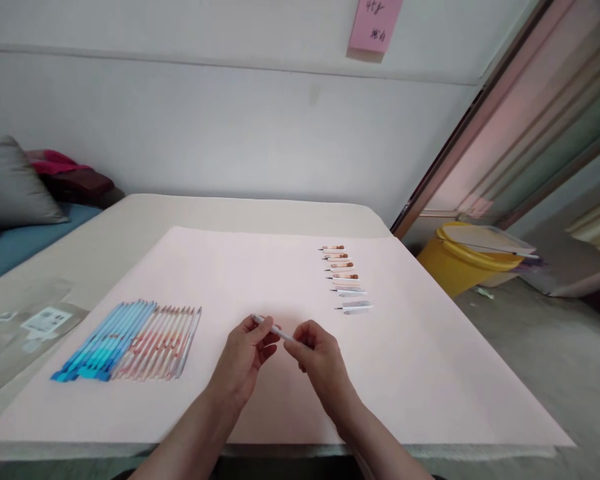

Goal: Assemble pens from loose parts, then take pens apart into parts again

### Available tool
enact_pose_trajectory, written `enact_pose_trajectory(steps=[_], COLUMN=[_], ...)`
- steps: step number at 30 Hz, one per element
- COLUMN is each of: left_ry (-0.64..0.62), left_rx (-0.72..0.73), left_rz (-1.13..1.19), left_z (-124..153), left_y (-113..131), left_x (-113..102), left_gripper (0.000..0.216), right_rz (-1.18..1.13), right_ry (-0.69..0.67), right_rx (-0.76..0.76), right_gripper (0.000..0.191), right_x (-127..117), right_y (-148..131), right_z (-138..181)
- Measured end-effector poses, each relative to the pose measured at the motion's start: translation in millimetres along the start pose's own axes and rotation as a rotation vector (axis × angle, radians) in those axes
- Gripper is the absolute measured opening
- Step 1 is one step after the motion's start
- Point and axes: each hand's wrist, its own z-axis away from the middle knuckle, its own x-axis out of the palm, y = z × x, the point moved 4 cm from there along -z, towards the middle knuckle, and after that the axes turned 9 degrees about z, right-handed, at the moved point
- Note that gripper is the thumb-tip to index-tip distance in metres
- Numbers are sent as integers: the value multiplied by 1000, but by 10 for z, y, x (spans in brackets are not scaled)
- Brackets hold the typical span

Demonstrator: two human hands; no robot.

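A slim white pen point(282, 333) is held between my two hands above the pink sheet. My left hand point(245, 350) pinches its far left part with thumb and fingers. At its lower right end, the fingertips of my right hand point(323, 357) are closed on it. To the left lies a row of blue pens point(113, 340), with several pale pens with reddish prints point(155, 343) beside them. On the right, a column of short pen parts with dark thin tips point(343, 277) is laid out; the upper ones have brown prints, the lower ones look greyish-white.
A pink sheet point(405, 387) covers much of the white table point(145, 213). A clear plastic bag point(30, 327) with a label lies at the left. Beyond the right edge stands a yellow bin point(440, 257). A grey cushion point(17, 187) is at far left, and a pink note point(375, 27) hangs on the wall.
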Motion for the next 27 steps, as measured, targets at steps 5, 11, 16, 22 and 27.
enact_pose_trajectory(steps=[5, 11, 16, 22, 27], left_ry=[-5, 13, 49, 26, 32], left_rx=[25, 25, 16, 75, 88], left_rz=[-8, -19, 13, 11, 3], left_z=[19, 7, -13, 0, 1], left_y=[33, 26, 9, 40, 46], left_x=[-21, -34, -57, -64, -53], left_gripper=[22, 22, 23, 23, 24], right_rz=[-250, -99, 92, -224, -224], right_ry=[-274, -60, 70, -227, -173], right_rx=[186, 1, -162, 146, 94], right_gripper=[31, 10, 10, 28, 19], right_x=[87, 28, -1, 66, 27], right_y=[85, 53, -36, 83, 74], right_z=[34, -22, 6, 9, -26])
